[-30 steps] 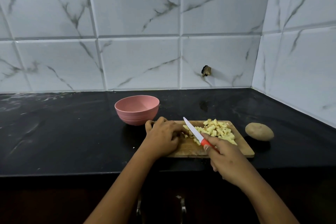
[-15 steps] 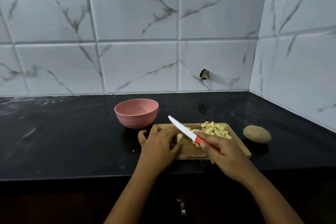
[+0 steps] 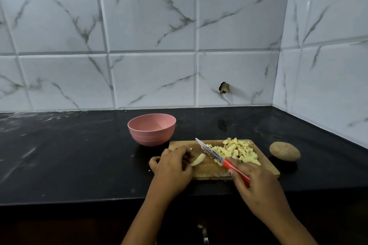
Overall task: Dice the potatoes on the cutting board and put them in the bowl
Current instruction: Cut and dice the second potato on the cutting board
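So the knife (image 3: 216,156) was up off the board half a second back with its tip aimed at about 10 o'clock. Now it's down again, blade lying along the 9 o'clock edge of the diced pile (image 3: 236,150), looks like it just nudged fresh cubes over to join the rest. The right hand (image 3: 258,183) has its fingers wrapped round the red handle. The left hand (image 3: 173,167) was covering its piece before, and now a pale potato strip (image 3: 198,159) sticks out from under its curled fingertips, which pin the strip's near end against the cutting board (image 3: 207,172). My read: that strip is next for crosscuts, so this potato is nearly done. The pile sits at the board's 1 o'clock corner, and the pink bowl (image 3: 151,135) off at the board's 10 o'clock looks empty. A whole potato (image 3: 284,151) waits on the counter (image 3: 79,155) at 3 o'clock — plenty of dicing left, and nothing has gone into the bowl.
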Available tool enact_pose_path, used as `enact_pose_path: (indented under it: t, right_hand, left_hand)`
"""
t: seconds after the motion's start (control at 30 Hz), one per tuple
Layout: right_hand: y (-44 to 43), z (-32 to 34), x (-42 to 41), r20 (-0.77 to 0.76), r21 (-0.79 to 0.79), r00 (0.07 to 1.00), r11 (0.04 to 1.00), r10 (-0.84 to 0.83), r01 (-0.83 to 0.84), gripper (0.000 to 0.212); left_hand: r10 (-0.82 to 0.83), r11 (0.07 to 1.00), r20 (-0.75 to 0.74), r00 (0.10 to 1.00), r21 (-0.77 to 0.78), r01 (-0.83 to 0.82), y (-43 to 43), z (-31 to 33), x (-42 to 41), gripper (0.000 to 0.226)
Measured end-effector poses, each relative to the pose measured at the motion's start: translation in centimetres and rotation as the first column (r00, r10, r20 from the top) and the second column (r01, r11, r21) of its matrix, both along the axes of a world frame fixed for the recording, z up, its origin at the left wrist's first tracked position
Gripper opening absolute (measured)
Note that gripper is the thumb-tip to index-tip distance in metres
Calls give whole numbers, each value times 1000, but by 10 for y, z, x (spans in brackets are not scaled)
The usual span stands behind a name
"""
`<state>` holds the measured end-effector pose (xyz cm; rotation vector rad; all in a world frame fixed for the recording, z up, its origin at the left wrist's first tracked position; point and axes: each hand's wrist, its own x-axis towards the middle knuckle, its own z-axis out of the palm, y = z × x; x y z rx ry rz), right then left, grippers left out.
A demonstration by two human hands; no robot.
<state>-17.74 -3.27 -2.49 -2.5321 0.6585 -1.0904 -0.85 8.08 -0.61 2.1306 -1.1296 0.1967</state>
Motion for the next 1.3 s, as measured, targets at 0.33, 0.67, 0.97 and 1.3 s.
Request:
enact_pose_path:
  t: [0.33, 0.67, 0.97, 1.3]
  right_hand:
    - [9, 7, -19, -148, -44, 989, 999, -18, 12, 39]
    - [18, 35, -25, -314, -221, 936, 971, -158, 90, 34]
    - [33, 45, -21, -371, -441, 898, 896, -235, 53, 36]
    - [35, 21, -9, -236, -462, 927, 873, -292, 157, 36]
  left_hand:
    - [5, 998, 18, 1000, 61, -6, -2, 1, -2, 25]
    - [45, 990, 21, 999, 131, -47, -2, 3, -1, 21]
    - [25, 994, -61, 998, 105, -19, -2, 3, 3, 20]
    - [68, 994, -55, 996, 88, -63, -1, 2, 1, 17]
